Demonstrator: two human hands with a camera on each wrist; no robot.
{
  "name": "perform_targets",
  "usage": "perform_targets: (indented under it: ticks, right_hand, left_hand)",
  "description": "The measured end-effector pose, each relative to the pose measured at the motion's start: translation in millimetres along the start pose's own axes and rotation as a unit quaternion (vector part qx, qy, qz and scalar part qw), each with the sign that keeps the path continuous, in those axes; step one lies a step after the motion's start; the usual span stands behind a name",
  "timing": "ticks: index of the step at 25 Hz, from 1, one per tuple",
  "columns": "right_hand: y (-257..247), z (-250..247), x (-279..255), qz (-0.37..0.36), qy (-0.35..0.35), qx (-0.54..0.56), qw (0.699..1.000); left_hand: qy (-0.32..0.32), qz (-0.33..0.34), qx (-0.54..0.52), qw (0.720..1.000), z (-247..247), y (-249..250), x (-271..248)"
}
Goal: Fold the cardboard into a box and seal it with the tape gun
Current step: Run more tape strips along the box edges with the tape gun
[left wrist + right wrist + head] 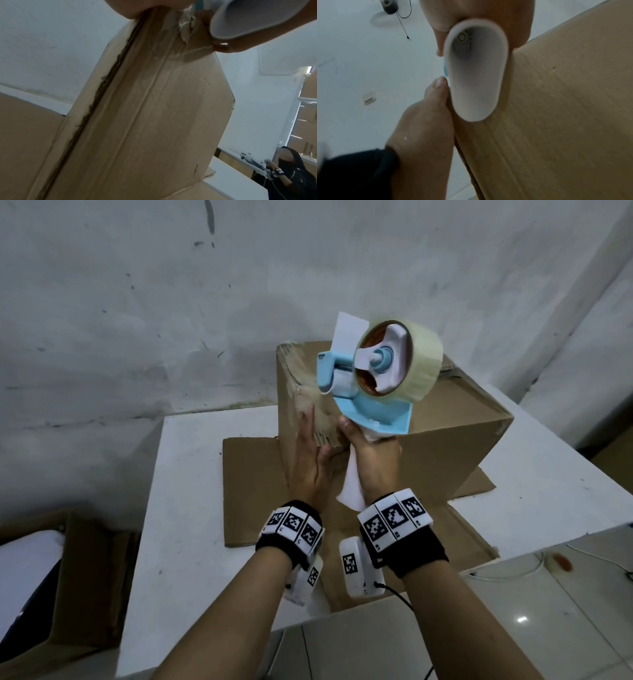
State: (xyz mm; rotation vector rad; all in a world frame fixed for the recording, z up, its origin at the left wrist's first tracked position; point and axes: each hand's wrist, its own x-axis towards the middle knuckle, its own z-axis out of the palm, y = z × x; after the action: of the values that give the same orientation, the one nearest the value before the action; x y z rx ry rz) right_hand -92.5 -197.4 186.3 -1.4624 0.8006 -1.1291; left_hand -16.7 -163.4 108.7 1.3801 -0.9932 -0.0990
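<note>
Your left hand (306, 456) lies flat against the near side of the box (428, 419), fingers (306, 426) straight and together, pressing on a wrinkled strip of clear tape (310, 402) that runs down over the top edge just beyond your fingertips. The box stands upright on the white desk (191, 474) with its lower flaps (250, 491) splayed out beneath your wrists. Right beside your left hand, your right hand (371, 455) has its fingers clamped round the white handle of the tape gun (373, 378), whose roll is tipped up above that hand, clear of the cardboard. The tape looks already creased here, so if you pull the gun away at this angle the strip may stretch or lift off instead of cutting cleanly. Ease off with the left hand too early and the end could peel. The open flaps below suggest that the box could skid or tip when you push.
</note>
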Motion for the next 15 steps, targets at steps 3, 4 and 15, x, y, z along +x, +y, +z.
perform_targets:
  ticks: [3,4,15]
  right_hand:
    - [1,3,1,-0.011,-0.004,-0.005,1.0]
    - [2,4,1,-0.014,-0.011,-0.012,1.0]
    - [-7,3,16,0.059,-0.001,-0.039,0.997]
  left_hand:
    - [-0.009,0.001,-0.027,1.0,0,-2,3]
    - [-0.018,0.001,-0.028,0.999,-1,-1,2]
    - [-0.126,-0.149,0.067,0.978,-25,4,63]
